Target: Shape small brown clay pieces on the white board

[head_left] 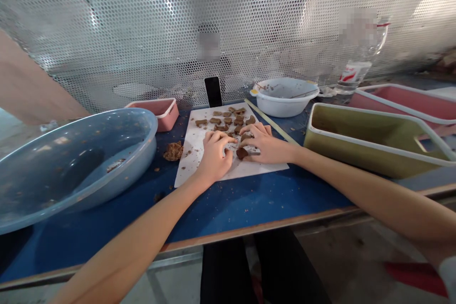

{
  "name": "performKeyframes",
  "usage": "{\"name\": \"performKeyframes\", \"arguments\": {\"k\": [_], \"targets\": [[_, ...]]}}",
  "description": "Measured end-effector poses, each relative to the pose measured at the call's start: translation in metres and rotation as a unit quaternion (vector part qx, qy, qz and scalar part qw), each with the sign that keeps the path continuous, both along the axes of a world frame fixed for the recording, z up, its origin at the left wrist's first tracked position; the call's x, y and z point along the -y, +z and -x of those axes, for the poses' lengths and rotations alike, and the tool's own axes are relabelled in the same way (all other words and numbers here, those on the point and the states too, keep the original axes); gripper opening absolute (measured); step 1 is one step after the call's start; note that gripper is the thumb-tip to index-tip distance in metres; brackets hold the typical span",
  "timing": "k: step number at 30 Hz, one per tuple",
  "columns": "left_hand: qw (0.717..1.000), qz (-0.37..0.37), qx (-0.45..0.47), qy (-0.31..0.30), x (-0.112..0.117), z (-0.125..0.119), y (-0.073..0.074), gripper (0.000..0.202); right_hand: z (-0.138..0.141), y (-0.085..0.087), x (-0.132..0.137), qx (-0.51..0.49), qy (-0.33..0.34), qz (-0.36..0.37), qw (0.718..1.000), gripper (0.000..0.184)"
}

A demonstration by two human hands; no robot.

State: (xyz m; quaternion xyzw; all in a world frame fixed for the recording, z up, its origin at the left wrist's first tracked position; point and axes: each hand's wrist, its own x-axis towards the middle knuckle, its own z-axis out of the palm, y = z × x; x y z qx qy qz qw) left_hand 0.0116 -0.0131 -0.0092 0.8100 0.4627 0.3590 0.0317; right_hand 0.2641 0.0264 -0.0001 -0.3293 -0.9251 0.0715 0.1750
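A white board [199, 161] lies on the blue table [249, 199] with several small brown clay shapes [224, 121] set out at its far end. My left hand [214, 154] rests on the board with its fingers curled, pinching at a bit of brown clay. My right hand [261, 142] is beside it, fingers bent over a small dark brown lump [242, 153] and touching it. The two hands meet over the board's middle. A loose brown clay lump [173, 151] sits on the table just left of the board.
A big light-blue basin [71, 161] fills the left. A pink tray [164, 110], a black phone [213, 91], a white bowl [284, 97] and a plastic bottle [356, 69] stand by the perforated metal screen [178, 23]. An olive tray [374, 140] and pink tray [406, 99] lie right.
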Motion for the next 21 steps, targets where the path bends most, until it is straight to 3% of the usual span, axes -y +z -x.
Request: {"name": "performKeyframes", "arguments": {"k": [21], "targets": [[1.000,-0.001,0.000,0.009,-0.0015,0.0009,-0.0014,0.035,-0.0035,-0.0016,-0.0064,-0.026,0.009,0.056,0.998,0.039]]}}
